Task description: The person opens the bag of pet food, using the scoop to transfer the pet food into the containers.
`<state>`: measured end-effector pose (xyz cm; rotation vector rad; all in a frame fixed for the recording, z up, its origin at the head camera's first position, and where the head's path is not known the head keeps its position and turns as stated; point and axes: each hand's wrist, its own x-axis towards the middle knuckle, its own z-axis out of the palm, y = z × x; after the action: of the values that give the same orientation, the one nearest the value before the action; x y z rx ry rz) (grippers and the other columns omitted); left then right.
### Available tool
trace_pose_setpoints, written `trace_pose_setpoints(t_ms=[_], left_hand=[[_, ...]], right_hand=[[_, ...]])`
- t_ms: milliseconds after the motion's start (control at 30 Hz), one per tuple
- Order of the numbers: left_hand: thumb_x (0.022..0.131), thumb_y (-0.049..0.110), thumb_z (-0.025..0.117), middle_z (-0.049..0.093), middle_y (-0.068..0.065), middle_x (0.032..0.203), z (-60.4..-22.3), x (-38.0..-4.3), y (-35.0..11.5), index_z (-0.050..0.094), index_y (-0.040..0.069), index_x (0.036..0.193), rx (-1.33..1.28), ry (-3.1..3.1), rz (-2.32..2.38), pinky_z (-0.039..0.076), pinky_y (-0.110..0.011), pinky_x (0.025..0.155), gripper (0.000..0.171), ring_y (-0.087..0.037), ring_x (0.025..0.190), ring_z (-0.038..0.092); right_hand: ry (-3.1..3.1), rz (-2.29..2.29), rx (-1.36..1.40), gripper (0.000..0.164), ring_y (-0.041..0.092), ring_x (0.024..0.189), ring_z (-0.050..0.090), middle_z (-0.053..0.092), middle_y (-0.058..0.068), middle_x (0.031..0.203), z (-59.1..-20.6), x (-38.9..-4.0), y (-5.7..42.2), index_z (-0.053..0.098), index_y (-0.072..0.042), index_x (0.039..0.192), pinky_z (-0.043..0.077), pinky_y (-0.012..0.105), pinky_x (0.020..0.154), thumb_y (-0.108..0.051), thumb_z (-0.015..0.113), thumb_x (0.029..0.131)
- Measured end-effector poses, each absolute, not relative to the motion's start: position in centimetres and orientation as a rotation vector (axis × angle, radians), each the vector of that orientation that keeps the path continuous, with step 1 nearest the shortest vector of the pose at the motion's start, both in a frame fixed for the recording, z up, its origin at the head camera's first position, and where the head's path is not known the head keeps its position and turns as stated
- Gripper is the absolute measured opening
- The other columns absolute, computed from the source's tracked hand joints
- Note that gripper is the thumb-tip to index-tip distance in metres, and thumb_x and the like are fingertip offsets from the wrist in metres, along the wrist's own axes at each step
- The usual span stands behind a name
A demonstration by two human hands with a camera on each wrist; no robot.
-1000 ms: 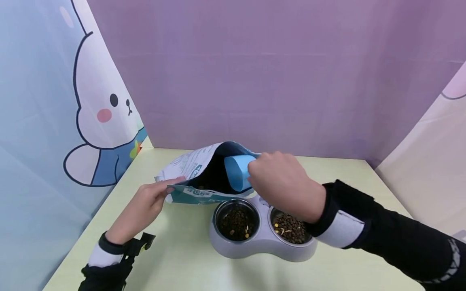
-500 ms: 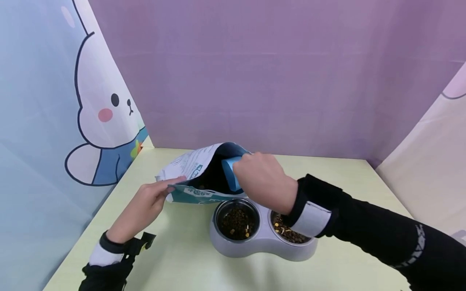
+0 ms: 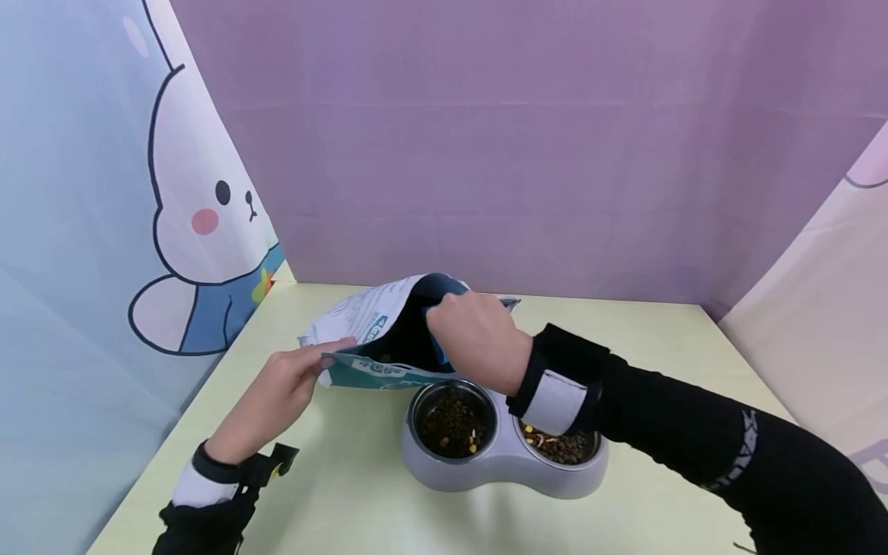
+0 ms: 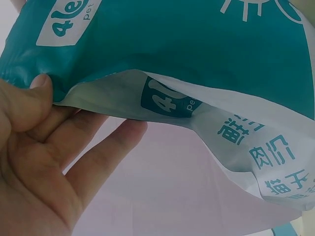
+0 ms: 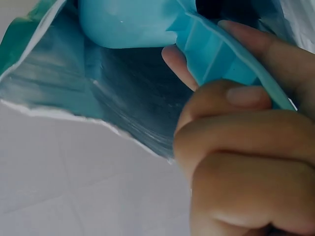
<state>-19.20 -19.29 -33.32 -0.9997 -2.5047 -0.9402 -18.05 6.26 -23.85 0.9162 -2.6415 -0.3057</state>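
Note:
A teal and white pet food bag (image 3: 364,312) lies tilted on its side with its mouth gaping towards me. My left hand (image 3: 277,393) pinches the mouth's left corner, thumb on one face and fingers behind in the left wrist view. At the bag's opening my right hand (image 3: 479,339) grips the ribbed handle of a blue scoop (image 5: 130,24), its fingers curled round it. The scoop's cup is inside the bag and mostly hidden in the head view. Just in front stands a pale lilac double feeder (image 3: 479,476); both metal bowls contain brown kibble (image 3: 454,428).
The feeder's right bowl (image 3: 565,447) is partly covered by my right wrist. A pale yellow table (image 3: 333,478) runs back to a purple cloth backdrop (image 3: 486,154). On the left hangs a blue curtain with a cartoon rabbit (image 3: 201,185).
My right hand has moved left, carrying the scoop deeper into the bag, so less of its blue cup shows. The left hand and the feeder have stayed put.

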Motion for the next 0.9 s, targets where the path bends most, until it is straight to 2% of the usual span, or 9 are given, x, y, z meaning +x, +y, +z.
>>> trace_pose_setpoints(t_ms=[333, 600, 900], left_hand=[[0.087, -0.009, 0.046, 0.055, -0.005, 0.121, -33.3, -19.2, -19.2, 0.054, 0.012, 0.121, -0.99, -2.525, -0.932, 0.048, -0.037, 0.081, 0.041, -0.018, 0.107, 0.051], [0.087, -0.01, 0.046, 0.055, -0.007, 0.121, -33.3, -19.1, -19.2, 0.053, 0.013, 0.122, -0.98, -2.526, -0.929, 0.049, -0.037, 0.08, 0.042, -0.019, 0.107, 0.051], [0.087, -0.01, 0.046, 0.054, -0.008, 0.122, -33.3, -19.1, -19.2, 0.053, 0.014, 0.123, -0.964, -2.539, -0.928, 0.049, -0.037, 0.08, 0.044, -0.021, 0.108, 0.051]], right_hand=[[-2.664, -0.346, 0.914, 0.033, 0.012, 0.044, 0.035, 0.032, -0.001, 0.047, -24.6, -19.0, 6.5, 0.047, -0.014, 0.056, 0.02, 0.024, 0.038, 0.0, 0.05, 0.086], [-2.717, -0.26, 0.907, 0.035, 0.014, 0.045, 0.036, 0.035, 0.001, 0.049, -24.7, -19.6, 6.6, 0.045, -0.014, 0.053, 0.023, 0.024, 0.038, -0.002, 0.05, 0.086], [-2.893, -0.09, 0.897, 0.031, 0.014, 0.046, 0.031, 0.03, 0.0, 0.053, -25.1, -20.8, 7.6, 0.041, -0.014, 0.057, 0.023, 0.025, 0.039, -0.009, 0.056, 0.084]])
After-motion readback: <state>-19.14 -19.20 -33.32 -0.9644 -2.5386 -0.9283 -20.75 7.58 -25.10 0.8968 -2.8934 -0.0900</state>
